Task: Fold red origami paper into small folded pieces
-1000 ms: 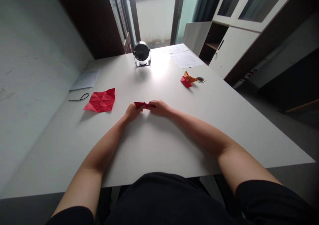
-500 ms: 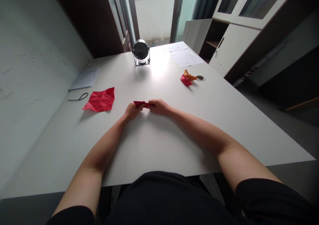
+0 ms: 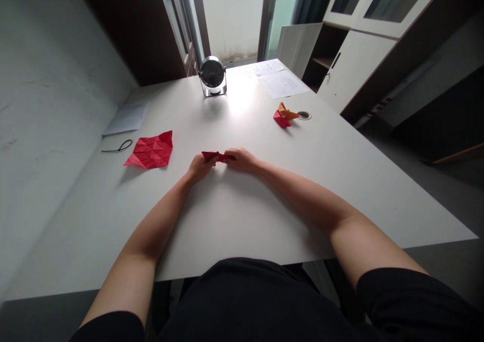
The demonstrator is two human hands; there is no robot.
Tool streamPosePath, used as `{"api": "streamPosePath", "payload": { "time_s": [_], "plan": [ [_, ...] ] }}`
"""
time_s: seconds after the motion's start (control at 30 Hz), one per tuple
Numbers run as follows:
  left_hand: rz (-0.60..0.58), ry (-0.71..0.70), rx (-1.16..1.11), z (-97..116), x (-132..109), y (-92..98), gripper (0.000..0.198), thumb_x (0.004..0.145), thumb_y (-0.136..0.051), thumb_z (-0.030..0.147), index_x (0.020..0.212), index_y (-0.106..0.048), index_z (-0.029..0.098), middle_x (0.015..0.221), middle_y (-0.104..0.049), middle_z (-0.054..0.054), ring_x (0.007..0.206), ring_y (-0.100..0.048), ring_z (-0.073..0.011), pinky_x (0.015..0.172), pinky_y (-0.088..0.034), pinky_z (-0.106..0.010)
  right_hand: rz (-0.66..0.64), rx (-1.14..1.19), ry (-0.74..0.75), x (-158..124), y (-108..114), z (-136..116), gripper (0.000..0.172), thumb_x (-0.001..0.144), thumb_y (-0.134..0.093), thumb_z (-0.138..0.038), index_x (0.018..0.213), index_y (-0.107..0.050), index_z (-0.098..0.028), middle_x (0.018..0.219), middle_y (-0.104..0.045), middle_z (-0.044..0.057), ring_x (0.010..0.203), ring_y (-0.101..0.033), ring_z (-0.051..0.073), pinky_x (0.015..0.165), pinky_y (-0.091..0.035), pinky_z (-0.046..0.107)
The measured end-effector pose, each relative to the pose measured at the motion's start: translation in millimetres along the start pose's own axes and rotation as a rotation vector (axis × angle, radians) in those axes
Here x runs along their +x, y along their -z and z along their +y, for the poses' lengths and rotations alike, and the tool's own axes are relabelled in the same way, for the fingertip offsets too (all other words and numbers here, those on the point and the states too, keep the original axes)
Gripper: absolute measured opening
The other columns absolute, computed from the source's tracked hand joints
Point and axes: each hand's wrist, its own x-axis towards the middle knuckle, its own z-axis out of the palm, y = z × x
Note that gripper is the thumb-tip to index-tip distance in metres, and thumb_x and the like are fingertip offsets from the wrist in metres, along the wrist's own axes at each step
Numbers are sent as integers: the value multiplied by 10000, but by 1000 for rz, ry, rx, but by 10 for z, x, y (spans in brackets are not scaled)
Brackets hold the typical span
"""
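A small piece of folded red paper (image 3: 210, 155) is held between my hands over the middle of the table. My left hand (image 3: 200, 167) pinches its left part, with a pointed red flap showing above the fingers. At its right end my right hand (image 3: 241, 159) grips it, fingers closed and covering much of that side. Left of my hands lies a creased red paper sheet (image 3: 151, 150), partly raised along its folds. To the right, a red folded paper figure (image 3: 282, 119) rests against an orange folded paper figure (image 3: 288, 113).
On the white table (image 3: 242, 231) stands a round black-and-silver device (image 3: 212, 74) at the back. Printed papers (image 3: 283, 82) lie at the back right, near a cable hole (image 3: 304, 115). A black cable tie (image 3: 119, 146) and a pale packet (image 3: 125, 118) sit along the left wall.
Both hands keep hold of the folded red paper with almost no movement. The whole view has shifted very slightly.
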Motion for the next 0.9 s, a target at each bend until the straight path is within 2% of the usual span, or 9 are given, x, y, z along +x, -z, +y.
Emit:
{"api": "streamPosePath", "payload": {
  "time_s": [0.43,0.9],
  "plan": [
    [-5,2,4,45,-8,20,434,890,-499,532,722,-687,178,698,-691,-21,673,-604,-162,682,-453,-274,-11,-17,-7,19,-2,23,300,891,-537,-430,744,-568,-169,728,-535,-7,657,-373,100,624,-268,244],
    [-11,-23,20,64,-4,29,415,892,-510,496,702,-686,173,688,-683,-20,666,-596,-158,672,-435,-272,-9,-17,-3,28,-16,55,283,881,-553,-413,740,-575,-169,719,-538,-9,654,-376,101,624,-269,244]
  ]
}}
